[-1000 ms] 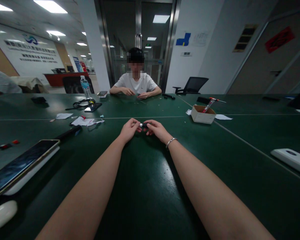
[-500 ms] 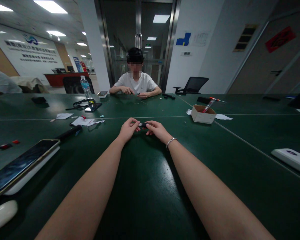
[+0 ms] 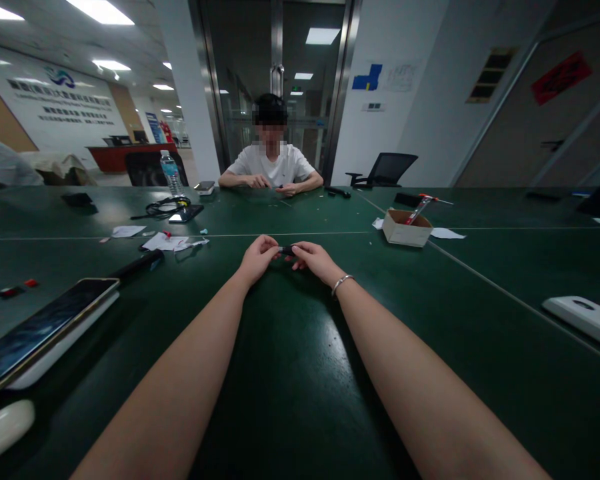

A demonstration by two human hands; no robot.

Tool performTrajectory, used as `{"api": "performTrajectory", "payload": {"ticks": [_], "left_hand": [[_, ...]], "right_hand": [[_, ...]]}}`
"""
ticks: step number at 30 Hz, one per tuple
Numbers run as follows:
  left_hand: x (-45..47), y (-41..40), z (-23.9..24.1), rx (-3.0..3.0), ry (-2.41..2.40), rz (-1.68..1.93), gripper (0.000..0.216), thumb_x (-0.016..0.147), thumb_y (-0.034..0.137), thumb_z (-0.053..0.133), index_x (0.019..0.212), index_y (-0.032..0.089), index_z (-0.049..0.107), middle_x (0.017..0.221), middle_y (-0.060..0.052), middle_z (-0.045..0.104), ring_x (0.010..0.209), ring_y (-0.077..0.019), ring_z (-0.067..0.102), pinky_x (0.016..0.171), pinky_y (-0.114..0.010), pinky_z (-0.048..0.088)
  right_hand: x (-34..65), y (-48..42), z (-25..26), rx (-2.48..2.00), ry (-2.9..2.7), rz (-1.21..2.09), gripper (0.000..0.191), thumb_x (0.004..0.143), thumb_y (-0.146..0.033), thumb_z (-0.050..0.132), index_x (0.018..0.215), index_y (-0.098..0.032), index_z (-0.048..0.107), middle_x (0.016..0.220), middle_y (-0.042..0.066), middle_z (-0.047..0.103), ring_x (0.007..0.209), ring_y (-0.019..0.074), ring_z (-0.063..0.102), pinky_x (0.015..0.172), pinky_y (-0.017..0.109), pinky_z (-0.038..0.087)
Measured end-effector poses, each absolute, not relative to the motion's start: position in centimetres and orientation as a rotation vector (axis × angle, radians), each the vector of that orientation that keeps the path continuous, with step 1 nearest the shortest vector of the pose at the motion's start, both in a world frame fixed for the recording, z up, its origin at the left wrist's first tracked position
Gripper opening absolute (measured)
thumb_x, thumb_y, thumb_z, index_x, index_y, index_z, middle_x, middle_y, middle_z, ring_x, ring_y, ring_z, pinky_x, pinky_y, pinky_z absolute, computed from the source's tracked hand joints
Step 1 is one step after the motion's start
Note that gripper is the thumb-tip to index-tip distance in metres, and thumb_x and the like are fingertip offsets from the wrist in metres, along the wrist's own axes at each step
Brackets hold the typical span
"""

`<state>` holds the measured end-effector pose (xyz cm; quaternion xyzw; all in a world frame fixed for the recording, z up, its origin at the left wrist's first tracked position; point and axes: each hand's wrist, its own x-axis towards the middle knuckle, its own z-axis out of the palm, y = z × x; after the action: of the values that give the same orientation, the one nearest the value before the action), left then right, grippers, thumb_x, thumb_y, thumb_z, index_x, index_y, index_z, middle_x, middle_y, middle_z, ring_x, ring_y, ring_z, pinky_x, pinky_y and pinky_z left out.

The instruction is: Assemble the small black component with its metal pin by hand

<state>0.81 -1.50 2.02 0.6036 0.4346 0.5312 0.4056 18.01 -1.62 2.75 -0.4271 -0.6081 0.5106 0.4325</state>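
Observation:
Both my arms stretch out over the dark green table [image 3: 290,373]. My left hand [image 3: 258,259] and my right hand [image 3: 314,261] meet at the middle of the table, fingers pinched on a small dark part [image 3: 286,251] held between them just above the surface. The part is short, black with a pale metal end; most of it is hidden by my fingertips. A thin bracelet sits on my right wrist.
A phone on a white pad [image 3: 40,333] lies at the left, a black pen [image 3: 136,265] beyond it. A small cardboard box [image 3: 406,228] with a red-handled tool stands right of centre. A white device [image 3: 583,321] lies at the right edge. Another person [image 3: 271,167] works opposite.
My hands stay together on the small part; the fingers shift slightly around it. Arms and table objects hold still.

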Motion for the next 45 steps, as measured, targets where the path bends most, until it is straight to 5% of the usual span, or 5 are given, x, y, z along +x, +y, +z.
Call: {"api": "performTrajectory", "payload": {"ticks": [20, 25, 39, 45], "left_hand": [[0.47, -1.27, 1.96, 1.46, 1.118, 1.296, 0.018, 0.074, 0.031, 0.063, 0.085, 0.017, 0.061, 0.083, -0.002, 0.064, 0.07, -0.0125, 0.06, 0.063, -0.024, 0.044], [0.66, -1.14, 1.82, 1.469, 1.16, 1.283, 0.021, 0.078, 0.037, 0.06, 0.084, 0.017, 0.061, 0.069, -0.001, 0.062, 0.06, -0.0114, 0.056, 0.058, -0.024, 0.043], [0.45, -1.32, 1.88, 1.565, 1.085, 1.416, 0.022, 0.062, 0.019, 0.069, 0.083, 0.016, 0.062, 0.082, -0.002, 0.064, 0.079, -0.0138, 0.06, 0.083, -0.032, 0.047], [0.35, -1.32, 1.93, 1.545, 1.122, 1.376, 0.022, 0.065, 0.028, 0.07, 0.083, 0.016, 0.063, 0.078, -0.002, 0.063, 0.075, -0.0142, 0.059, 0.073, -0.029, 0.047]], "right_hand": [[18.06, -1.51, 2.64, -1.066, -1.518, 1.286, 0.008, 0.09, -0.018, 0.056, 0.093, -0.014, 0.062, 0.074, 0.003, 0.071, 0.049, 0.0057, 0.06, 0.046, 0.014, 0.044], [18.01, -1.43, 2.58, -1.074, -1.506, 1.29, 0.008, 0.089, -0.018, 0.057, 0.094, -0.014, 0.063, 0.074, 0.003, 0.071, 0.049, 0.006, 0.061, 0.046, 0.014, 0.045], [18.03, -1.51, 2.62, -1.071, -1.506, 1.287, 0.009, 0.091, -0.017, 0.055, 0.095, -0.014, 0.062, 0.075, 0.004, 0.071, 0.049, 0.0061, 0.06, 0.046, 0.014, 0.044], [18.06, -1.67, 2.77, -1.066, -1.494, 1.309, 0.012, 0.091, -0.014, 0.053, 0.1, -0.013, 0.061, 0.078, 0.005, 0.072, 0.05, 0.0063, 0.061, 0.046, 0.015, 0.044]]}}
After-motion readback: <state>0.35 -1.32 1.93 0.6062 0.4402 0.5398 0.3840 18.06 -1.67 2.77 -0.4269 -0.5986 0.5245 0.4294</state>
